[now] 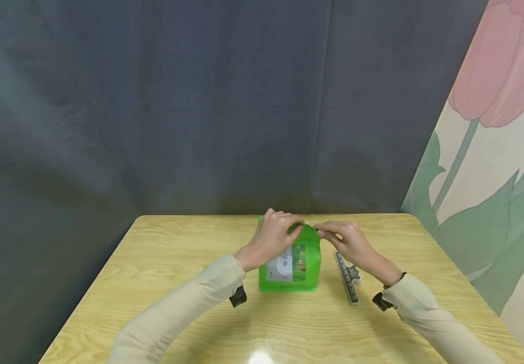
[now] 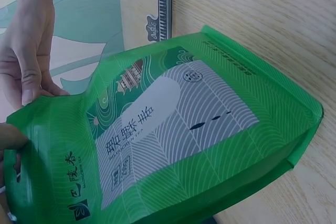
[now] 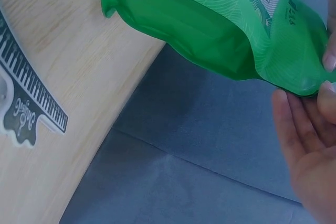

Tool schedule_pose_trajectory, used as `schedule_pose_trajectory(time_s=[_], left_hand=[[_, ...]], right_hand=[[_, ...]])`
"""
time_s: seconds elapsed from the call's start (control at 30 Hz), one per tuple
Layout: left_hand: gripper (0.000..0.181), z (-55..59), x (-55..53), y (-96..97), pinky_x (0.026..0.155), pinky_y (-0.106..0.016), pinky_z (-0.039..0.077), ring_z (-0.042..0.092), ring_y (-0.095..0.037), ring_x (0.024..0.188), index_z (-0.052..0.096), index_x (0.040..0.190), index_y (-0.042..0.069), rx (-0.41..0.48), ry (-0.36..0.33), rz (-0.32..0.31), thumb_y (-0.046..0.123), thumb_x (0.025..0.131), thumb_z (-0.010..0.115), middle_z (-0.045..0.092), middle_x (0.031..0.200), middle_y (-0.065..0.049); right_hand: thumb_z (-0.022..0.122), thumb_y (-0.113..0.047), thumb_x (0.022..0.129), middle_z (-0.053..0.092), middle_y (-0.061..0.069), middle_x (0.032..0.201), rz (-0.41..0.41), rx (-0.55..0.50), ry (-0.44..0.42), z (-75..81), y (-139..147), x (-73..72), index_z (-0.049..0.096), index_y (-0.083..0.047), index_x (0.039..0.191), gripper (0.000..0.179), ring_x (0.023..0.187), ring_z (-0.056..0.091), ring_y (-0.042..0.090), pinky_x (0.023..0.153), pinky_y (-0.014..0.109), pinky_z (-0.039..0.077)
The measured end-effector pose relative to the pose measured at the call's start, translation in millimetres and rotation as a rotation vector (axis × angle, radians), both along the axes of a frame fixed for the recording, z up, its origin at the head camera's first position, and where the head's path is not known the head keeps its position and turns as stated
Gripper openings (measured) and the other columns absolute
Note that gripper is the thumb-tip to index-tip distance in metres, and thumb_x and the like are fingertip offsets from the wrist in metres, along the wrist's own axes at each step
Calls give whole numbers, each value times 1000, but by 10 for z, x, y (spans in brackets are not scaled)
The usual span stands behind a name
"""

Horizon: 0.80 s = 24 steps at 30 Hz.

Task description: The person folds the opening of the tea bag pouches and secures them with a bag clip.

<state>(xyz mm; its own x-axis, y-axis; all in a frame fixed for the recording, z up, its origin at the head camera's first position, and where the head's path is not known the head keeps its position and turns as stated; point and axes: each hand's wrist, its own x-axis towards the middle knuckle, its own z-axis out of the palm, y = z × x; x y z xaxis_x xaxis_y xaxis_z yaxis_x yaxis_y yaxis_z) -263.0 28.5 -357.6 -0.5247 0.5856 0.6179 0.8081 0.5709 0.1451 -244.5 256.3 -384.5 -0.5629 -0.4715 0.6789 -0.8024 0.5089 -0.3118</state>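
A green tea bag point(image 1: 313, 263) with a printed grey-and-green label stands upright on the wooden table, its top edge held by both hands. My left hand point(image 1: 271, 235) grips the top at the left, thumb on the front face. At the top right corner, my right hand point(image 1: 348, 241) pinches the edge between thumb and fingers. The left wrist view shows the front of the tea bag point(image 2: 173, 129), with a cut-out slot near its top and the right hand point(image 2: 31, 51) at the corner. In the right wrist view the side fold of the bag point(image 3: 199, 45) faces the camera.
Right of the bag lies a flat piano-keyboard-shaped piece point(image 1: 348, 278) lettered "Music". The wooden table point(image 1: 166, 273) ends at a dark grey curtain point(image 1: 243, 111) behind. A wall with painted tulips point(image 1: 493, 202) borders the right side.
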Motion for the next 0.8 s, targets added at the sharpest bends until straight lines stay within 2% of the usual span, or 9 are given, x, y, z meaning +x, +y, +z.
schedule_pose_trajectory(time_s=[0.17, 0.47, 0.6, 0.8], left_hand=[[16, 10, 13, 5, 63, -23, 33, 63, -7, 71, 76, 106, 12, 12, 11, 8, 16, 91, 73, 75, 99, 1], [16, 2, 18, 2, 64, -23, 33, 64, -7, 72, 76, 107, 12, 9, -7, 5, 17, 92, 72, 75, 100, 1], [16, 17, 14, -1, 64, -23, 32, 62, -7, 70, 76, 106, 12, 9, 1, 3, 17, 92, 72, 75, 99, 2], [15, 10, 20, -2, 64, -23, 32, 60, -6, 67, 77, 106, 12, 2, -12, 2, 17, 92, 72, 75, 99, 2]], right_hand=[[70, 14, 82, 75, 10, 95, 19, -4, 4, 8, -1, -4, 74, 1, 105, 26, 80, 71, 18, 67, 30, 58], [69, 14, 83, 74, 10, 97, 67, -6, 0, 7, 6, -2, 74, 2, 105, 26, 83, 71, 18, 74, 16, 53], [70, 13, 83, 74, 9, 97, 59, -6, -2, 21, 1, 2, 74, 1, 106, 26, 83, 71, 17, 73, 16, 53], [69, 11, 85, 74, 8, 98, 34, 6, -18, 1, -2, 26, 74, 1, 107, 25, 83, 70, 16, 70, 25, 57]])
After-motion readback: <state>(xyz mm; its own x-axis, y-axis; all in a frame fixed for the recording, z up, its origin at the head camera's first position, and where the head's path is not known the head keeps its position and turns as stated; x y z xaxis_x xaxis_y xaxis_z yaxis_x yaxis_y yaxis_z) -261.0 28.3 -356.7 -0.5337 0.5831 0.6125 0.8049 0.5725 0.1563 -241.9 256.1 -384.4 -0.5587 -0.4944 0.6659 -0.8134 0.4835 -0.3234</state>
